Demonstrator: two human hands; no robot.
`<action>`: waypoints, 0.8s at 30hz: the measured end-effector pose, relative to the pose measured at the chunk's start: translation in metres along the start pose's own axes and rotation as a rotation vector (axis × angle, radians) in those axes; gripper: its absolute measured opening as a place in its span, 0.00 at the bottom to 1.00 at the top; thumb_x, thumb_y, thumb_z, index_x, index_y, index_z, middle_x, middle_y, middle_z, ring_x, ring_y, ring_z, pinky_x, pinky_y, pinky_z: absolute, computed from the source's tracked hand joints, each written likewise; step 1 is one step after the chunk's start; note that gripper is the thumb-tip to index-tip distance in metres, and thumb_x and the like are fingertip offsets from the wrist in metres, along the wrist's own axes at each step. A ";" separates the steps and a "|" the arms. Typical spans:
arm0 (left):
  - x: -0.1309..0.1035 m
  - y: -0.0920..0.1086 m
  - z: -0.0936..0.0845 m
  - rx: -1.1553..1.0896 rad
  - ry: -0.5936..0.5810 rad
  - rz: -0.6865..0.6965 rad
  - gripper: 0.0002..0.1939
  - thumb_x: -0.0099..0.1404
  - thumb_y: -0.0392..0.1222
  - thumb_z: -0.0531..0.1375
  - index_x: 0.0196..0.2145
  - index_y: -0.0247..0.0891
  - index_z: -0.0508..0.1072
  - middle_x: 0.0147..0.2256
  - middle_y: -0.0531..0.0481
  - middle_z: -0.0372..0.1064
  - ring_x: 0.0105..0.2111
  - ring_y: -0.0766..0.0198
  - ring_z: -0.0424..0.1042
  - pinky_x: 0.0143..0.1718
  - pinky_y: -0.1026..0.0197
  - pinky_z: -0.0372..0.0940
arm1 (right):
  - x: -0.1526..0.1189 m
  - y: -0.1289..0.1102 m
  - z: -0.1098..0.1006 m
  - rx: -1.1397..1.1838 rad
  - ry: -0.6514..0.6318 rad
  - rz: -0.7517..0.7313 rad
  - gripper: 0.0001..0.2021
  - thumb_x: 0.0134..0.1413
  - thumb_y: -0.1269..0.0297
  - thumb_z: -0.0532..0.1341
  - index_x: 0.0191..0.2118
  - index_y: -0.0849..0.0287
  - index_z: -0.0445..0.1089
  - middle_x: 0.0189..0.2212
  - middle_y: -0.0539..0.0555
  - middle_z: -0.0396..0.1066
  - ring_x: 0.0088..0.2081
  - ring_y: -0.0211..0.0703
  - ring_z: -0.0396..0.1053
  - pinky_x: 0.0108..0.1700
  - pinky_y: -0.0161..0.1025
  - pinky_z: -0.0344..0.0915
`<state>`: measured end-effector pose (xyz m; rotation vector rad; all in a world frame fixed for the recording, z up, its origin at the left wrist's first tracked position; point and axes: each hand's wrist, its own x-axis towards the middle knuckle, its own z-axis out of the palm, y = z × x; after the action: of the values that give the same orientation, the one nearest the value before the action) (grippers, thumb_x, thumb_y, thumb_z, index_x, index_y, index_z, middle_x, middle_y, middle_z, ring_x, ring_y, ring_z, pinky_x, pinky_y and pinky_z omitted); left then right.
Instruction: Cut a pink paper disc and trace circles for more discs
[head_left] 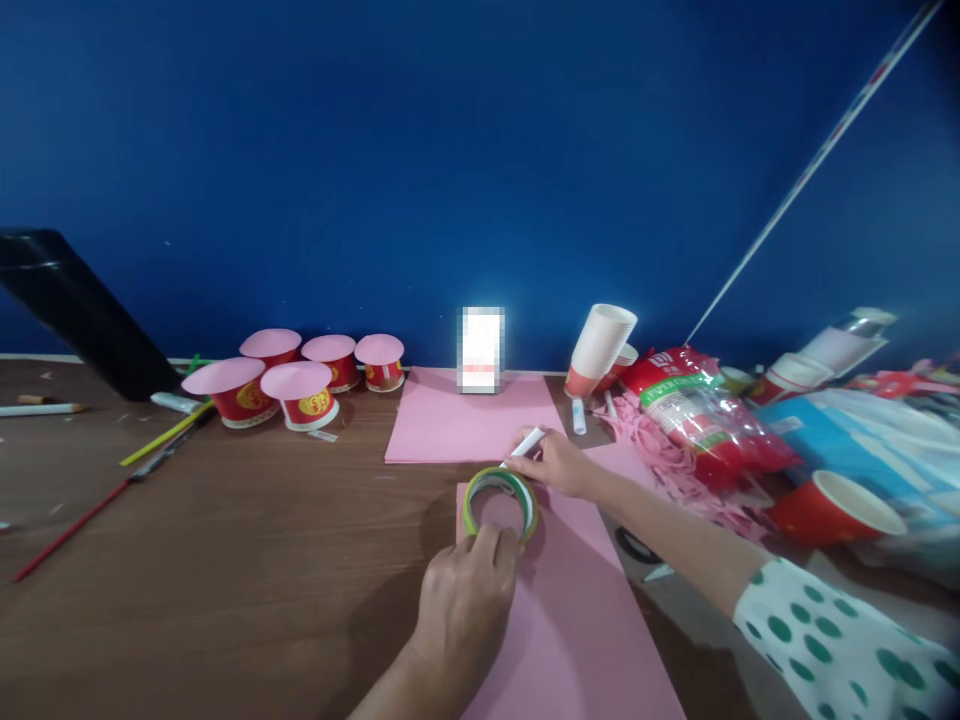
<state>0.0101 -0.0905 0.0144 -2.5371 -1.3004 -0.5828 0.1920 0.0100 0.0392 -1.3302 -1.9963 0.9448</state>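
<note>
My left hand [469,600] grips the near edge of a green and yellow tape roll [470,500], which lies on a long pink paper sheet [577,610]. In my right hand [559,466] is a white pen [527,441], slanted with its lower end at the far edge of the roll. The fingers of my right hand are closed round the pen, just beyond the roll. Behind both hands lies another stack of pink paper [435,420].
Red cups topped with pink discs [296,381] stand at back left, near coloured sticks [75,530] and a black object [82,310]. Stacked white cups [602,340], a red plastic bag [690,410], pink scraps [675,470] and a red cup [832,510] occupy the right.
</note>
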 end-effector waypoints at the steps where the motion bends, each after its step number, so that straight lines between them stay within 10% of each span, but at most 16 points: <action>1: 0.000 0.000 0.000 0.002 -0.001 0.001 0.07 0.58 0.30 0.54 0.32 0.41 0.67 0.25 0.54 0.65 0.20 0.64 0.66 0.17 0.63 0.55 | -0.004 0.002 -0.001 0.001 0.019 0.002 0.09 0.50 0.59 0.60 0.29 0.60 0.67 0.21 0.47 0.66 0.23 0.34 0.61 0.26 0.32 0.58; 24: 0.001 -0.005 0.002 0.011 -0.041 0.005 0.11 0.66 0.41 0.48 0.34 0.41 0.69 0.28 0.52 0.67 0.23 0.65 0.68 0.20 0.63 0.51 | -0.087 -0.004 0.008 0.049 0.267 0.118 0.07 0.49 0.62 0.61 0.29 0.60 0.66 0.22 0.46 0.65 0.24 0.34 0.60 0.26 0.30 0.55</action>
<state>0.0071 -0.0865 0.0128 -2.5556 -1.3067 -0.5243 0.2146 -0.0744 0.0317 -1.4761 -1.6996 0.8141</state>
